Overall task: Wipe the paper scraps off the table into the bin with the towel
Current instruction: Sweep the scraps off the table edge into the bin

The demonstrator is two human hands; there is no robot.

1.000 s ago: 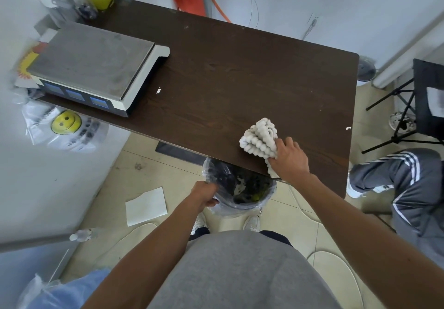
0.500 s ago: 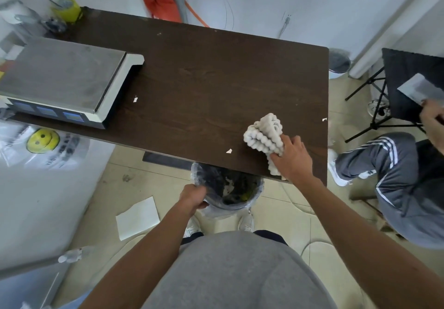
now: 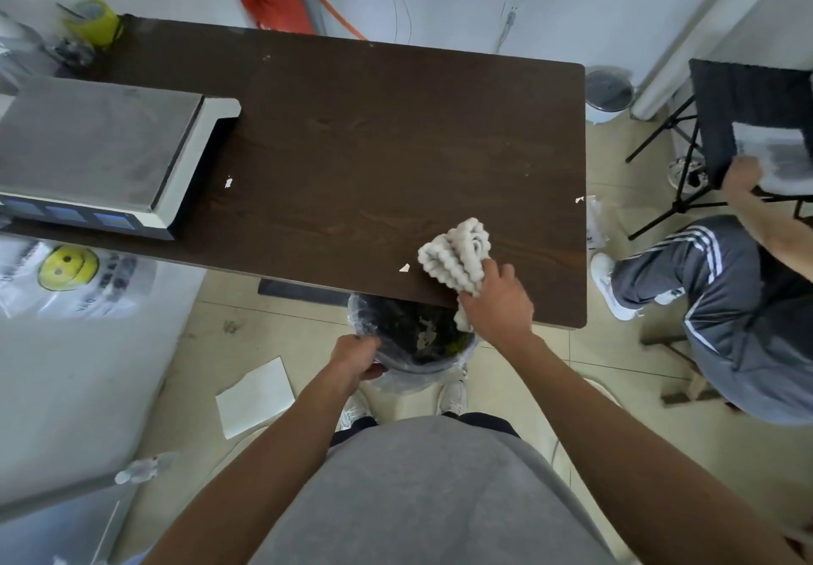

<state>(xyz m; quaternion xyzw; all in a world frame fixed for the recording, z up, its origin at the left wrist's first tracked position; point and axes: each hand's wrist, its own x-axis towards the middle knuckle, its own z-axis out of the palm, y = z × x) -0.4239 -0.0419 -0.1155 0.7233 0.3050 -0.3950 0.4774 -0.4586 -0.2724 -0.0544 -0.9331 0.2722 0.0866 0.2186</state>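
My right hand (image 3: 497, 300) grips a bunched white knobbly towel (image 3: 455, 252) pressed on the dark brown table (image 3: 374, 133) near its front edge. A small white paper scrap (image 3: 404, 268) lies just left of the towel. Another scrap (image 3: 228, 182) sits by the scale, and a third scrap (image 3: 579, 200) rests at the table's right edge. My left hand (image 3: 356, 355) holds the rim of the bin (image 3: 413, 336), lined with a clear bag, held under the table's front edge.
A grey weighing scale (image 3: 101, 155) fills the table's left end, with a yellow tape roll (image 3: 94, 21) behind it. A seated person in grey striped trousers (image 3: 726, 300) is at the right beside a black folding stand (image 3: 721, 124). A paper sheet (image 3: 255, 395) lies on the floor.
The towel and my right hand have shifted a little along the front edge, and a scrap now lies exposed left of the towel. My head view has shifted; the bin stays held.
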